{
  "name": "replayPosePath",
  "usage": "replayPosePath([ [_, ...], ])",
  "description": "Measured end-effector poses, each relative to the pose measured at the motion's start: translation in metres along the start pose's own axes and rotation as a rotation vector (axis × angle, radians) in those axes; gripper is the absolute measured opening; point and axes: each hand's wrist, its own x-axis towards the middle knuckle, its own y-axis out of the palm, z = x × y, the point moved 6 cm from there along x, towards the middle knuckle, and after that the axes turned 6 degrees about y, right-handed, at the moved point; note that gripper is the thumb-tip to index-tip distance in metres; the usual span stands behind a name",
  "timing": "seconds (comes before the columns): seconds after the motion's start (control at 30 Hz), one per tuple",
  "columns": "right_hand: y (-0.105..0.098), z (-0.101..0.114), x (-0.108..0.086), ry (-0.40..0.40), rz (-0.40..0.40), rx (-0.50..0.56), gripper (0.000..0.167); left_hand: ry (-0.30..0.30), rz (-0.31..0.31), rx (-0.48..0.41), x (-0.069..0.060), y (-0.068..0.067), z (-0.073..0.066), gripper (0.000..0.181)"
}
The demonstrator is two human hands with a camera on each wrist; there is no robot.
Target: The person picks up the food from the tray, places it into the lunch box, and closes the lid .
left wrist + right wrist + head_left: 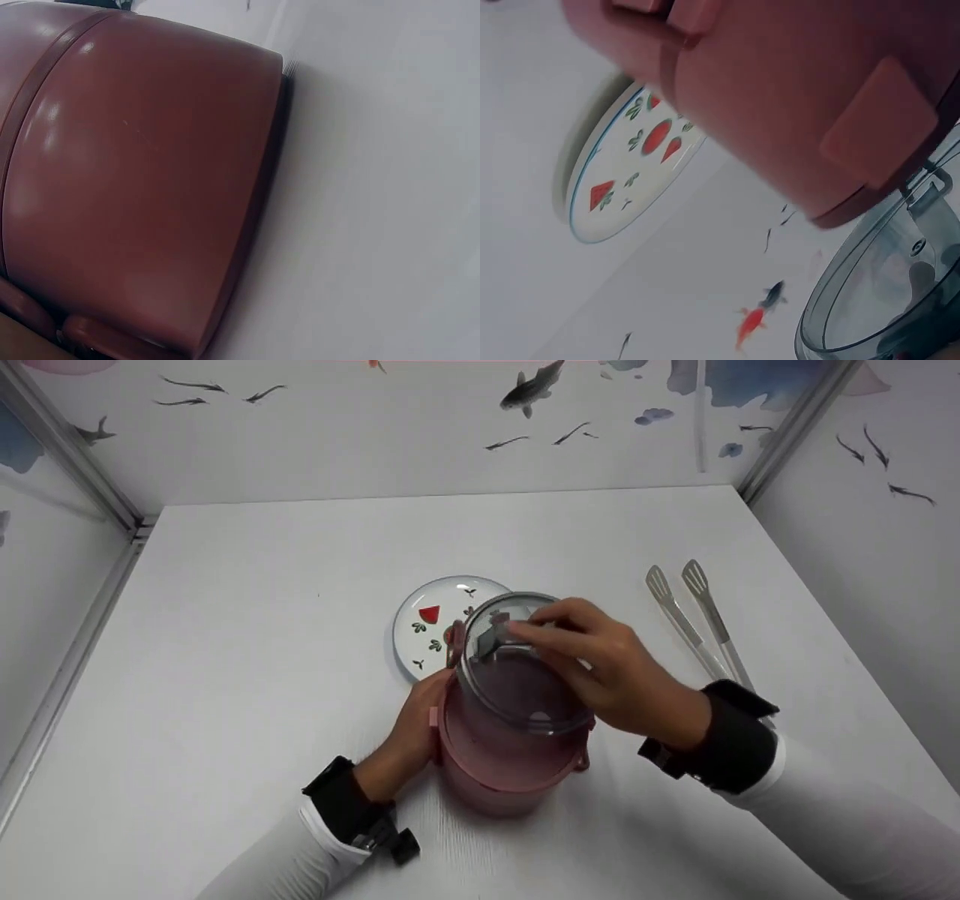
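A pink pot (495,804) stands on the table, its round mouth partly uncovered. My left hand (409,727) grips its left side; most of the fingers are hidden. In the left wrist view the pot's smooth wall (142,172) fills much of the picture, with a bit of finger at the lower left corner. My right hand (611,667) pinches the small grip of a clear round lid (525,697), which is tilted over the far part of the mouth. The right wrist view shows the transparent lid (847,300) beside the pot's rim.
A white plate (409,619) with watermelon pictures lies behind the pot, partly covered by the lid. Slotted metal tongs (679,621) lie to the right, their near end hidden behind my right wrist. Walls (375,450) with fish drawings edge the white table (247,660).
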Motion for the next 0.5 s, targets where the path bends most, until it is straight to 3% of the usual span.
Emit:
replayPosePath([
  [0.17, 0.015, 0.014, -0.007, -0.043, 0.062, -0.002, 0.043, 0.027, -0.040, 0.053, -0.003, -0.003, -0.003, 0.053],
  [0.3, 0.022, 0.019, -0.014, -0.053, 0.091, -0.039, 0.046, -0.004, -0.074, -0.004, -0.005, -0.002, -0.002, 0.048],
  [0.5, 0.029, 0.019, -0.020, -0.054, 0.108, -0.060, 0.040, 0.018, -0.019, -0.069, -0.003, 0.002, -0.002, 0.054],
])
